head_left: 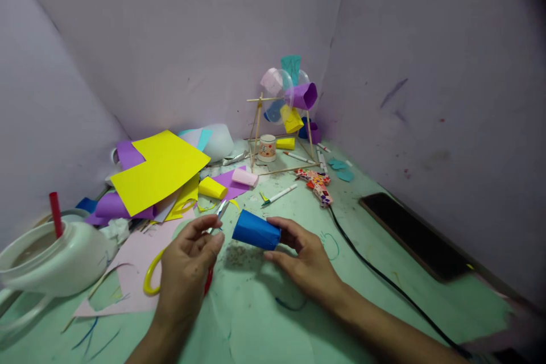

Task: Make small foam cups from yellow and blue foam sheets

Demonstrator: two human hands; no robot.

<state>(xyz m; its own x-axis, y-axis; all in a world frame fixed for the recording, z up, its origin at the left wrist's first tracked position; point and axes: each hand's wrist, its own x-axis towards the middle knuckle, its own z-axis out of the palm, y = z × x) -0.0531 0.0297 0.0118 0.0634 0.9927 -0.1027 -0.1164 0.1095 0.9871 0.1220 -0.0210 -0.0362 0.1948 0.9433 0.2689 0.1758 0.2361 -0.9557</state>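
Note:
My right hand (305, 256) grips a blue paper cup (256, 229) by its right end, fingers above and thumb below. The cup is tilted on its side above the green tabletop. Left of it, my left hand (187, 261) is half curled, with a small gap between thumb and forefinger and nothing visible in it. Behind that hand are scissors with a yellow handle (151, 276), a bit of red handle and blades (222, 209); my hand hides their middle. Beyond lie a yellow paper tube (212, 187) and a pale pink paper tube (245, 177).
At the back stands a stick frame (257, 131) carrying a wheel with colored paper cups (302, 95). A patterned glue gun (319, 187) trails a black cord (362, 256). A phone (409, 233) lies right; yellow paper (160, 173) and a white pot (77, 256) are left.

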